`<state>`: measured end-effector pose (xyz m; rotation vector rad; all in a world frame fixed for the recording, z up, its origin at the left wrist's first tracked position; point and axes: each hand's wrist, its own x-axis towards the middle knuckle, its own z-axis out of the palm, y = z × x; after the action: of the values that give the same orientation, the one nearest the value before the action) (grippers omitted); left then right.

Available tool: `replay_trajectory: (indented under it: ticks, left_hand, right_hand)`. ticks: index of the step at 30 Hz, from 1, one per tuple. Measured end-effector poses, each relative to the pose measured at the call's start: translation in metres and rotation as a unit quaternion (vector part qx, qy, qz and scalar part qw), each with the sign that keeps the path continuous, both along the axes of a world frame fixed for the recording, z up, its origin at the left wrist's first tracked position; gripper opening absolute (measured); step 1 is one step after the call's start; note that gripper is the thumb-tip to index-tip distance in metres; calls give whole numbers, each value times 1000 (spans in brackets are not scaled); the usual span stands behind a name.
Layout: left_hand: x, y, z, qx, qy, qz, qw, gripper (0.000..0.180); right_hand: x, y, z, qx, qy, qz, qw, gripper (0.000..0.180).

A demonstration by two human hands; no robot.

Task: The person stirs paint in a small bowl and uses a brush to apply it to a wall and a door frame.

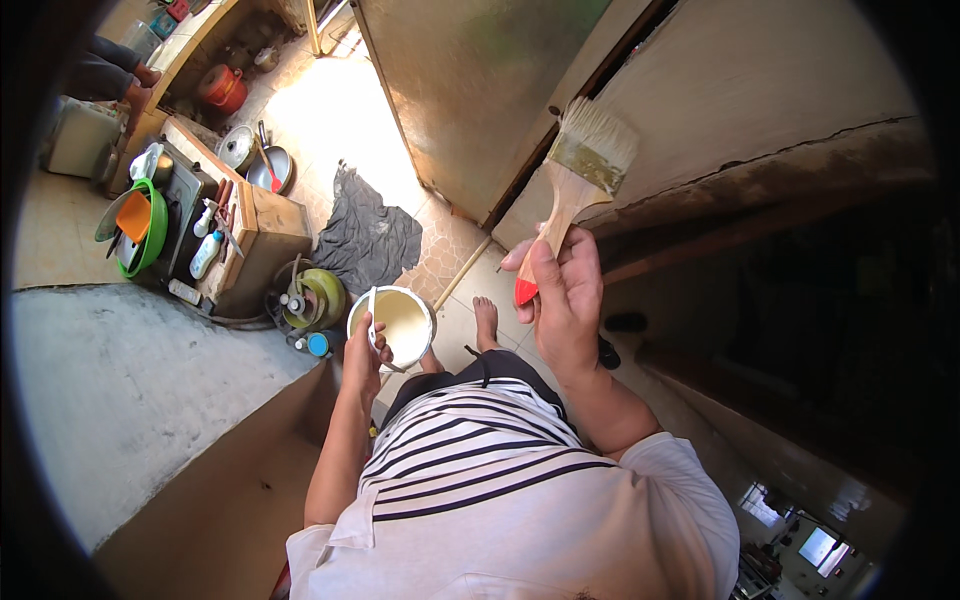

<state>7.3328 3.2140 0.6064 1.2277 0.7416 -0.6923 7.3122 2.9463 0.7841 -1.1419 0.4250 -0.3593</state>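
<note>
In the head view, to the right of the middle, the right hand [565, 285] grips a wide paintbrush [569, 198] by its wooden handle. The thumb presses the near side of the handle and the other fingers curl behind it; the red end [525, 290] pokes out beside the thumb, while the pale bristles [600, 130] point up, well beyond the fingertips. They overlap the edge of the wall [760, 90] and the door [480, 70], but whether they touch either I cannot tell.

Lower left, the left hand [362, 352] is closed around the white handle of a bucket [430, 325], its fingers at the left side of the rim. The bucket holds something cream-coloured and hangs in front of the striped shirt [470, 450], near the bare feet [486, 322].

Beyond the bucket, a crumpled grey cloth [365, 235] lies on the tiled floor [445, 245], near a green gas cylinder [322, 298].
</note>
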Motion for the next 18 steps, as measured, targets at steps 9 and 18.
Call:
replay_trajectory:
  ticks: [9,18]
  left_hand:
    - [-1,5,-3,-13,9,-20,1000,37]
    - [-3,8,-9,7,0,-11,1000,50]
  right_hand:
    - [20,-27,-175,-190,55,-54,979,22]
    - [0,-24,-272,71,228,-29,971,24]
